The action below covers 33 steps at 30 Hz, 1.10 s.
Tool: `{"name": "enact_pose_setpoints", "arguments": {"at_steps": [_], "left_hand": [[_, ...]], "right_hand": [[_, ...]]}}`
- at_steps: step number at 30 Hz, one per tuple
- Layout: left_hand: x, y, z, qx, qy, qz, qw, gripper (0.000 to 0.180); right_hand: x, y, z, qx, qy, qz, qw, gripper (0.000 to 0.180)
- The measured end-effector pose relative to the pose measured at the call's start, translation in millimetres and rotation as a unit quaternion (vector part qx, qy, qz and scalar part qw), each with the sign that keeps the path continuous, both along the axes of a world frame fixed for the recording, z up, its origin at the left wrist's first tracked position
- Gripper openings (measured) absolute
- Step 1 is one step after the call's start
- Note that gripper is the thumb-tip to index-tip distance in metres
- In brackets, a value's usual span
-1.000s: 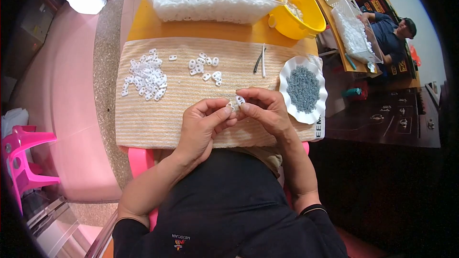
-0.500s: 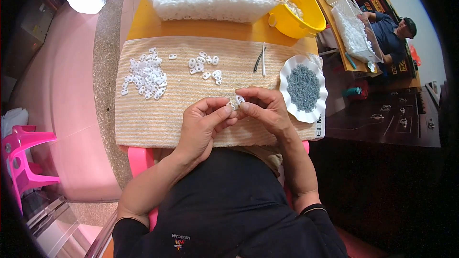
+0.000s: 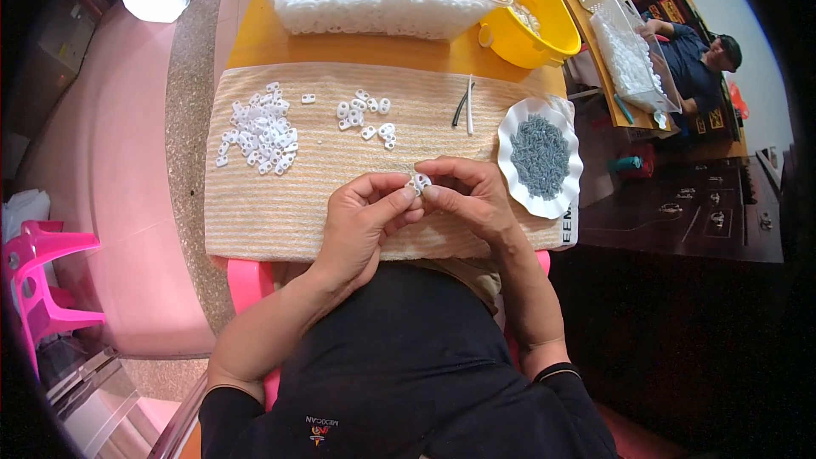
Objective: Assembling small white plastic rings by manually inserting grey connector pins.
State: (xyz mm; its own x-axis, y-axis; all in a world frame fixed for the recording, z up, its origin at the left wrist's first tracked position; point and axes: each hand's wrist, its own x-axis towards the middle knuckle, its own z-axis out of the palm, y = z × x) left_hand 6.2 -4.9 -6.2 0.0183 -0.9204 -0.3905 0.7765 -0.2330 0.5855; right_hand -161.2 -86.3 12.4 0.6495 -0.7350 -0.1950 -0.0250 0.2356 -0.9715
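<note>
My left hand (image 3: 367,219) and my right hand (image 3: 472,200) meet over the beige striped mat (image 3: 280,195), fingertips pinching one small white plastic piece (image 3: 419,182) between them. On the mat's far left lies a heap of white plastic pieces (image 3: 259,129). A smaller scatter of white pieces (image 3: 365,113) lies farther back in the middle. A white scalloped plate (image 3: 557,200) filled with small grey parts (image 3: 538,155) sits just right of my right hand.
A thin white stick and a dark tool (image 3: 466,106) lie on the mat's far edge. Behind stand a clear bin (image 3: 382,17) of white pieces and a yellow bowl (image 3: 527,30). Another person (image 3: 701,59) sits at far right. A pink stool (image 3: 38,263) is at left.
</note>
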Motion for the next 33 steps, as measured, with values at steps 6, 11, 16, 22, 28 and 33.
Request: {"name": "enact_pose_setpoints", "arguments": {"at_steps": [6,11,16,22,28,33], "left_hand": [[0.3,0.7,1.6,0.007,0.003,0.000,1.000,0.016],[-0.3,0.4,1.5,0.007,0.003,-0.003,1.000,0.016],[-0.1,1.2,-0.3,0.004,0.013,-0.006,1.000,0.015],[-0.5,1.2,1.5,0.007,0.015,-0.009,1.000,0.014],[-0.7,1.0,2.3,0.011,0.015,-0.013,1.000,0.014],[-0.2,0.6,1.4,0.010,0.027,-0.017,0.999,0.014]], "right_hand": [[1.0,0.0,-0.7,0.009,0.000,-0.001,1.000,0.030],[0.1,0.1,-1.5,0.008,0.003,-0.004,1.000,0.030],[2.5,2.2,1.6,0.026,-0.003,-0.005,1.000,0.029],[3.4,3.9,2.4,0.035,-0.010,-0.011,0.999,0.028],[3.4,4.0,4.7,0.030,-0.014,-0.014,0.999,0.028],[2.5,3.5,2.6,0.059,-0.039,-0.008,0.997,0.030]]}}
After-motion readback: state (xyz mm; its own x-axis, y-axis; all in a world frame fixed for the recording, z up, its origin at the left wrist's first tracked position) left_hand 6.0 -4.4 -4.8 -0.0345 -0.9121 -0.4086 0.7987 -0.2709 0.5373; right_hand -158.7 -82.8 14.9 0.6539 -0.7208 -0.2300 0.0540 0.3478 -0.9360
